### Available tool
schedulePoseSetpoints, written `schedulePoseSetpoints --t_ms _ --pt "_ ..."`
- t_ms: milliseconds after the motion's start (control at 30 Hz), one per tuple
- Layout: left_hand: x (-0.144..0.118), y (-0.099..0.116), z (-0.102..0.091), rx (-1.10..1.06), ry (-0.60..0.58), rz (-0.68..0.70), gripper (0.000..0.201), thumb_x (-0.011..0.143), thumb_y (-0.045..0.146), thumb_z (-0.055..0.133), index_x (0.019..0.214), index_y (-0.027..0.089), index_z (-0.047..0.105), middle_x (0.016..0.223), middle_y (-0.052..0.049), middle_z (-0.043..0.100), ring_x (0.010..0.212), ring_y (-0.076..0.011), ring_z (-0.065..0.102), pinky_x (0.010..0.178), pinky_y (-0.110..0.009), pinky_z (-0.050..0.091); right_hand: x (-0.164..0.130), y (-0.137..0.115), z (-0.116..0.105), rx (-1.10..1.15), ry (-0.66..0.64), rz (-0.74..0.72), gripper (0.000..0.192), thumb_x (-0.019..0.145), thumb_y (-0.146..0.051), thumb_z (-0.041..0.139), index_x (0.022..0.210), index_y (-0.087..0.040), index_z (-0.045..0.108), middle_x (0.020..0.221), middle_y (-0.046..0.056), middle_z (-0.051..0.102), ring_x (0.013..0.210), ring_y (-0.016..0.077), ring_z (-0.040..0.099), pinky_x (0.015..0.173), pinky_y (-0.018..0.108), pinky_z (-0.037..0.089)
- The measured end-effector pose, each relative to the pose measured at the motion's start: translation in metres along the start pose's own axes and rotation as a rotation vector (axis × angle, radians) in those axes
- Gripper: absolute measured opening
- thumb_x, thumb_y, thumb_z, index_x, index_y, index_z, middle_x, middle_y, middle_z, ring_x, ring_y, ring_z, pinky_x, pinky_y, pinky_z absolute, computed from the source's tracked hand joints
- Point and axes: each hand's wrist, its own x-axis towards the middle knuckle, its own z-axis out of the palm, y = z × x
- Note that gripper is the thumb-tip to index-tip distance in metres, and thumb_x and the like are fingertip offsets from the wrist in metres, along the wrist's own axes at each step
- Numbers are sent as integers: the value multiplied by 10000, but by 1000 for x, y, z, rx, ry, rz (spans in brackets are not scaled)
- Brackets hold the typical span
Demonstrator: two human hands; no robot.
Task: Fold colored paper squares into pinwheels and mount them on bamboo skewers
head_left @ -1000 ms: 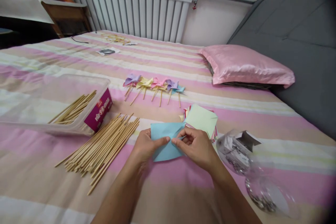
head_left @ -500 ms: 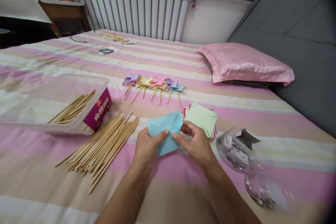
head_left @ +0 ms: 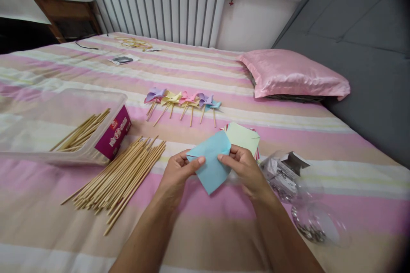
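Note:
A square of blue paper [head_left: 211,164] with a slit near its left corner is held up between both hands. My left hand [head_left: 181,169] pinches its left side, thumb on top and fingers underneath. My right hand [head_left: 245,165] grips the right side the same way. Just behind the right hand lies a stack of coloured paper squares [head_left: 242,135], pale green on top. Farther back, a row of small paper pinwheels [head_left: 188,101] on sticks rests on the bed. To the left of my hands is a pile of thin wooden sticks [head_left: 124,181].
On the striped bedspread [head_left: 205,239], a clear plastic box [head_left: 110,136] with more sticks stands at left. At right sit an open clear container [head_left: 283,175] and a round lid [head_left: 317,224] holding small metal pieces. A pink pillow [head_left: 294,72] lies by the grey headboard [head_left: 355,30].
Both hands have turned the blue paper so one corner points down toward me, and the sheet lies flatter. The whole view has shifted slightly.

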Motion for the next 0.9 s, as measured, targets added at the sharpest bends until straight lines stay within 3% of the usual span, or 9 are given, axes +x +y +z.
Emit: schedulePoseSetpoints --t_ms 167,300,533,900 --pt "-1 8 -8 122 -144 -62 309 729 432 647 662 133 686 640 -35 647 624 -145 572 617 -241 433 -1 -4 -9 -81 -99 55 186 684 -289 660 806 -149 640 765 45 693 700 187 638 645 285 486" --pt "0 3 -6 238 -64 -93 217 612 316 766 682 121 703 612 -19 655 565 -121 545 567 -216 400 -1 -3 -8 -269 -88 11 127 682 -264 639 731 -148 620 725 40 674 686 188 628 619 280 484" --pt "2 -6 -2 181 -8 -140 213 534 234 809 673 103 715 595 -22 672 521 -107 549 525 -201 417 1 -3 -3 -528 -70 -119 100 690 -230 593 715 -150 646 745 40 675 702 173 614 708 295 487" --pt "2 -6 -1 182 -22 -154 233 570 282 798 675 94 712 609 -51 682 520 -112 561 515 -205 419 -1 -3 1 -516 -55 -128 64 688 -220 603 691 -160 627 721 30 677 686 164 630 667 266 478"
